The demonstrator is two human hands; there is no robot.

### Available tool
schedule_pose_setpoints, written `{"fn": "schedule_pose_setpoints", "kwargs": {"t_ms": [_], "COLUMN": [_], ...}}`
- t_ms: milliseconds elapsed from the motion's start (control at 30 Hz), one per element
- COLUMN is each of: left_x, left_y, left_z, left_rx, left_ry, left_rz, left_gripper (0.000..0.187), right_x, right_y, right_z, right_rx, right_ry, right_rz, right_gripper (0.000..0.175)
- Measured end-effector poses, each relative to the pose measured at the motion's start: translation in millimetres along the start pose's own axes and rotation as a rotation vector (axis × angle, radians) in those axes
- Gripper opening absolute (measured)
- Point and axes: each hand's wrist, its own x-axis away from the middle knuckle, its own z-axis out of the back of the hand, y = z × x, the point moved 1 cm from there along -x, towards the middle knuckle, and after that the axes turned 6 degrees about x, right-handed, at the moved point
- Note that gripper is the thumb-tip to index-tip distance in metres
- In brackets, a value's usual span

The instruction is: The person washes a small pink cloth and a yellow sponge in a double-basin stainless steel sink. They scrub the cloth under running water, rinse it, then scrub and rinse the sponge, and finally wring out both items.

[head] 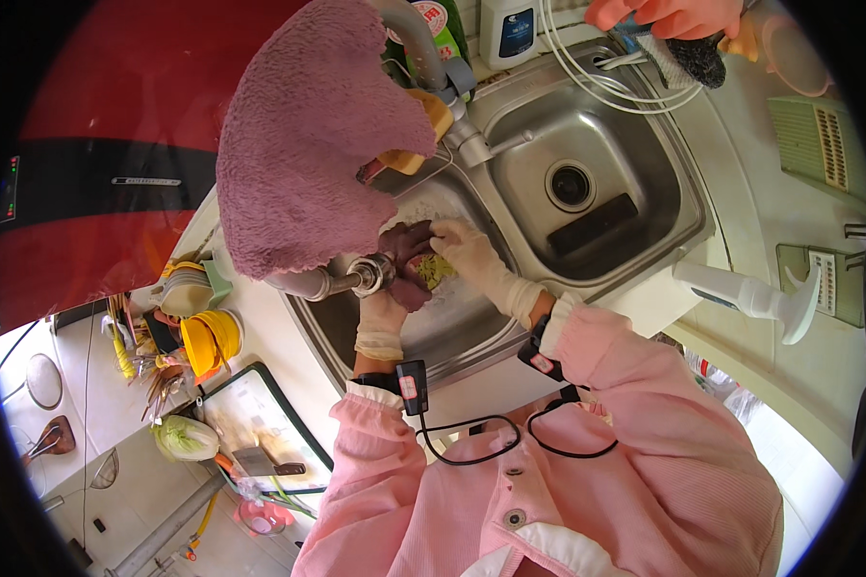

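Both of my hands are over the left basin [469, 324] of a stainless steel sink, in pale, thin gloves. My right hand [473, 260] has its fingertips on the edge of a wet maroon cloth [408, 288]. From the near side, my left hand [382, 317] holds the same cloth; its fingers are partly hidden by the cloth and the metal tap end [372, 275]. A yellow-green patch [433, 270] shows between the hands; I cannot tell whether it belongs to the cloth. Suds or water lie around it. A fluffy mauve towel [317, 137] drapes over the faucet pipe above.
The right basin [534, 137] holds a dark, flat bar [593, 223] near its drain. A white spray bottle [743, 292] lies at the right. On the left are yellow bowls [209, 339], a cutting board [260, 411] with a cleaver [260, 461], and a napa cabbage [184, 438].
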Motion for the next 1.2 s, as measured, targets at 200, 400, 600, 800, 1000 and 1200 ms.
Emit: {"fn": "schedule_pose_setpoints", "kwargs": {"t_ms": [200, 400, 600, 800, 1000, 1200], "left_x": [-8, 4, 19, 4, -7, 7], "left_y": [2, -1, -14, -9, -3, -25], "left_z": [14, 29, 39, 86, 118, 67], "left_rx": [-0.161, 0.381, 0.233, -0.212, 0.025, 0.040], "left_ry": [-0.049, 0.007, 0.264, 0.283, -0.403, 0.397], "left_rz": [0.015, 0.188, 0.013, -0.298, -0.124, -0.118], "left_gripper": [0.033, 0.036, 0.039, 0.039, 0.029, 0.028], "right_x": [-29, -24, -12, 22, 35, 3], "right_y": [4, -39, -56, -41, -42, -36], "right_z": [-10, -13, -31, -51, -50, -51], "right_rx": [-0.663, -0.522, -0.552, -0.088, 0.171, 0.562], "right_ry": [-0.380, -0.360, -0.283, -0.089, 0.019, -0.224], "right_rz": [-0.237, -0.157, -0.194, 0.183, 0.397, 0.351], "right_gripper": [0.039, 0.027, 0.015, 0.034, 0.041, 0.033]}}
